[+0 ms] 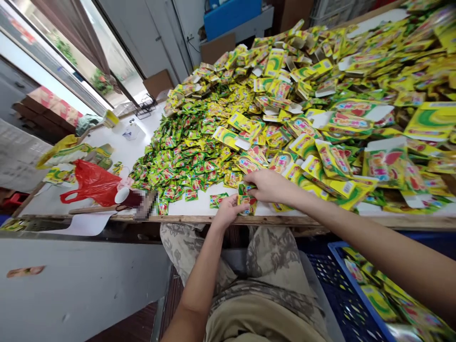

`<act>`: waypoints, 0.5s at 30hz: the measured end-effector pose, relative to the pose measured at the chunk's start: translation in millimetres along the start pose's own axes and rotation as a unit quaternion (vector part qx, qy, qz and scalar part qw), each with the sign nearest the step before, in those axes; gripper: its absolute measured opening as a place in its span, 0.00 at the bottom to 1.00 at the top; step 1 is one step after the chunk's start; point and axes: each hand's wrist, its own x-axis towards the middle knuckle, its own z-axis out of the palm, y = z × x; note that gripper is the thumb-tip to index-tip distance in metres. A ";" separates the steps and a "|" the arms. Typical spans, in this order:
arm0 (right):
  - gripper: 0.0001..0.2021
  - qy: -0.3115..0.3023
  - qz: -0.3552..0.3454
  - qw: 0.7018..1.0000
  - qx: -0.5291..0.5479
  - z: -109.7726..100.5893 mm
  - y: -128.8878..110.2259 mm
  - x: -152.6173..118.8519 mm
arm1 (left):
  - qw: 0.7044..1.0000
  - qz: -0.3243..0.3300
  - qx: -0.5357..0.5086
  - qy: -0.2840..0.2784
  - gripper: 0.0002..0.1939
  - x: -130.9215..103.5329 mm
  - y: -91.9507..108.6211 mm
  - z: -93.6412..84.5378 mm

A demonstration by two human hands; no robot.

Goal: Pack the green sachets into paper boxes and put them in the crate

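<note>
Far left: window strip with greenery beyond, stacked cartons beneath it, grey floor below. White doors at the back, a brown cardboard box leaning at their foot, a blue bin on a shelf further right.

White surface with a raw wooden front edge, running from left foreground to upper right. On its left end: a yellow-green bag, a crumpled red plastic bag, a white cup lying on its side just beside the red bag, a sheet of white paper hanging over the edge.

Mid-surface: wide heap of small green-yellow sachets, spreading toward the near edge. Behind and to the right, a taller pile of flat printed yellow cartons, some unfolded with white flaps showing, reaching the far right border.

Near the front edge, centre: left hand, fingers curled, pinching a small stack of sachets from below. Right hand just above, fingers pressed together on top of the same stack, beside the foot of the carton pile. A few loose sachets lying just left of the hands.

Below the edge: lap in patterned trousers. Lower right: blue plastic crate holding more yellow cartons.
</note>
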 end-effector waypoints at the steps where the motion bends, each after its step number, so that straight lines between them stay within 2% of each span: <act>1: 0.07 0.003 0.007 1.000 -0.004 -1.8 -0.4 0.2 | 1.000 0.000 0.000 0.002 0.24 -0.5 -0.1 0.3; 4: 0.08 0.004 0.009 1.000 -0.015 -6.9 0.2 3.5 | 1.000 -0.007 -0.006 0.009 0.26 -1.5 -0.7 -0.2; 9: 0.09 -0.044 -0.026 0.999 -0.015 -7.2 -1.4 5.0 | 1.000 -0.022 0.002 0.006 0.29 -2.6 2.3 -2.0; 15: 0.11 -0.038 -0.019 0.999 -0.010 -0.1 -7.9 -0.8 | 0.999 -0.040 0.023 -0.029 0.29 5.7 11.6 -1.3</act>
